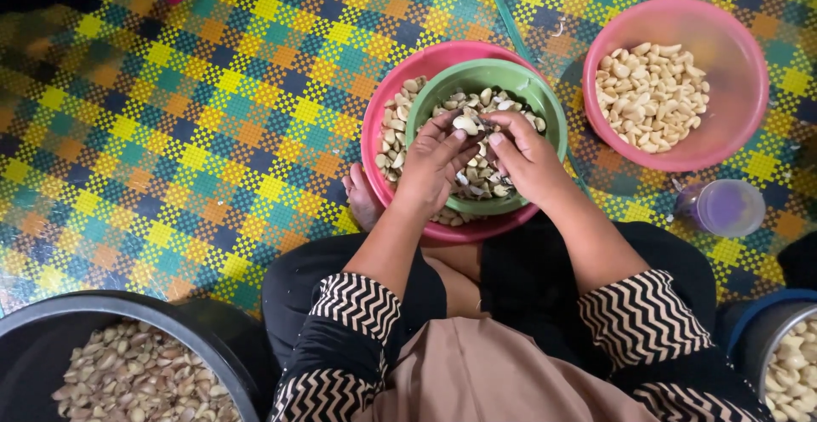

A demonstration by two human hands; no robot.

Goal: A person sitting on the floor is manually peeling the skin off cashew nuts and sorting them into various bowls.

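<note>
Your woven plaid mat (170, 133) fills the floor, largest of all. At lower left a black tub (34, 320) of unpeeled nuts is cut off by the frame; at lower right a blue-rimmed metal pot (757, 337) of pale nuts is mostly out of view. The pink bowl (723, 73) at upper right holds peeled nuts. Before your knees, a green bowl (528, 82) sits inside a second pink basin (383, 107), hiding most of it. Your left hand (434, 162) and right hand (528, 158) meet over the green bowl, fingers curled, pinching one pale nut (465, 123) between them. Whether you grip a small tool is hard to tell.
</note>
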